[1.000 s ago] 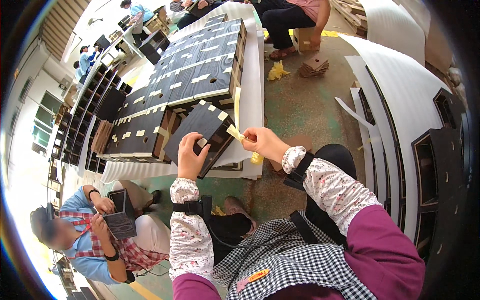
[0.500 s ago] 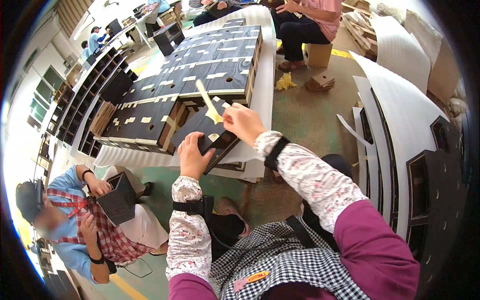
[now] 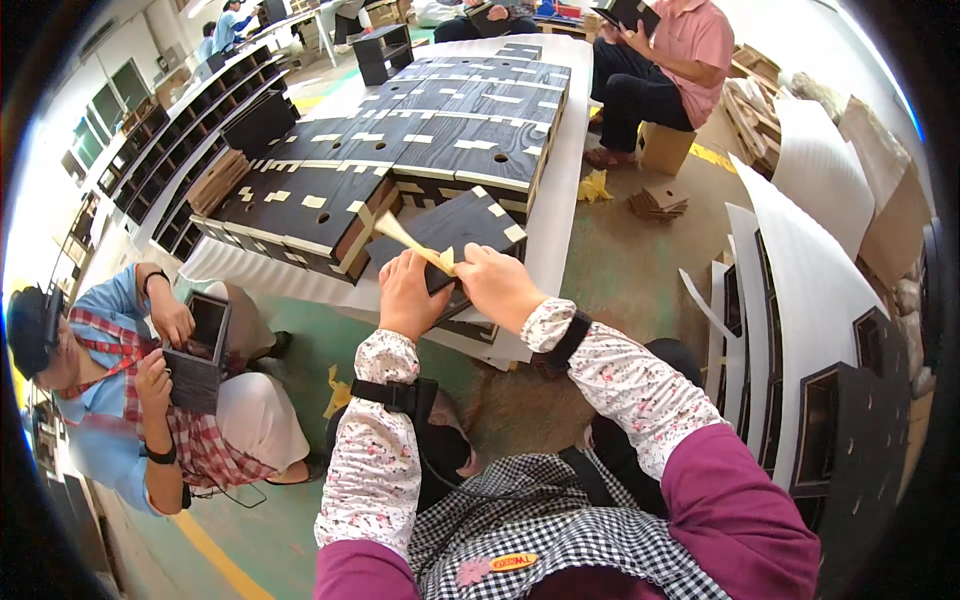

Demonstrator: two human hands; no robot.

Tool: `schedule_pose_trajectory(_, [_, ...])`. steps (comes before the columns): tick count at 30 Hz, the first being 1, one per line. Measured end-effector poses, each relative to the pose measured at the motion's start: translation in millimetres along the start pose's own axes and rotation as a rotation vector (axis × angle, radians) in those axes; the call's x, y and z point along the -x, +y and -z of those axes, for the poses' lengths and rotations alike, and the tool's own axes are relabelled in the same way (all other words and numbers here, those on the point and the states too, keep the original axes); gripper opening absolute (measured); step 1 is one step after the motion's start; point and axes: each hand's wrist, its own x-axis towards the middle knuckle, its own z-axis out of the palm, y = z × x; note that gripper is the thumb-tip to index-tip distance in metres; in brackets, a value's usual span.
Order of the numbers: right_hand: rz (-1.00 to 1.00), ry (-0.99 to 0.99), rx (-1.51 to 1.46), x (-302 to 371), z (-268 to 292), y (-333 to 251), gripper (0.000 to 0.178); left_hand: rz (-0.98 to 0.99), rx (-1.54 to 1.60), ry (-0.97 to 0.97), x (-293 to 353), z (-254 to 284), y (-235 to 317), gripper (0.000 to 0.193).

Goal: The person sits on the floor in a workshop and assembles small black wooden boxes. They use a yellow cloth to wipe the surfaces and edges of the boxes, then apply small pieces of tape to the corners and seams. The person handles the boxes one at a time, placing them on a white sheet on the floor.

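Note:
A dark wood-grain box (image 3: 465,222) lies tilted at the near end of the table, with pale tape pieces at its far corners. My left hand (image 3: 406,298) closes round its near left corner. Beside it, my right hand (image 3: 497,288) pinches a crumpled strip of yellow masking tape (image 3: 402,236) at the box's near edge. The strip's loose end sticks out to the far left, over the box top. Both hands nearly meet, and the fingertips are partly hidden.
Rows of taped black boxes (image 3: 372,150) cover the white-sheeted table (image 3: 562,200). Thin wooden boards (image 3: 216,182) stand at its left. A co-worker at left holds a small open box (image 3: 200,360); another sits at far right. Stacked black units (image 3: 850,420) stand at right.
My right hand has come down to the box's near edge, close to my left hand, and the tape strip now leans further left. The left co-worker's box has turned, showing its open inside.

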Motion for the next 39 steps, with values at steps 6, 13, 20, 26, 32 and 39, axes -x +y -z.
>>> schedule_pose_trajectory(6, [-0.054,-0.2,-0.469,44.0,26.9,-15.8,0.01,-0.085,0.018,0.061,-5.2,-4.4,-15.8,0.047])
schedule_pose_trajectory(13, [-0.09,0.18,-0.087,-3.0,5.6,22.0,0.007,-0.039,-0.036,0.023,-8.3,-5.4,-6.4,0.044])
schedule_pose_trajectory(20, [-0.016,0.007,-0.138,19.8,10.4,7.2,0.006,-0.04,0.051,-0.047,-10.5,-5.5,-12.1,0.054])
schedule_pose_trajectory(26, [-0.05,-0.015,-0.267,43.5,27.3,-0.4,0.015,-0.203,0.097,-0.104,-16.5,-6.7,-9.3,0.052])
schedule_pose_trajectory(32, [-0.013,-0.515,-0.861,78.0,42.6,-16.6,0.018,-0.202,-0.102,-0.122,-24.1,7.4,-20.9,0.059])
schedule_pose_trajectory(39, [-0.471,-0.254,-1.38,77.6,53.9,42.4,0.029,-0.246,-0.391,-0.049,-35.8,16.4,-60.8,0.056])
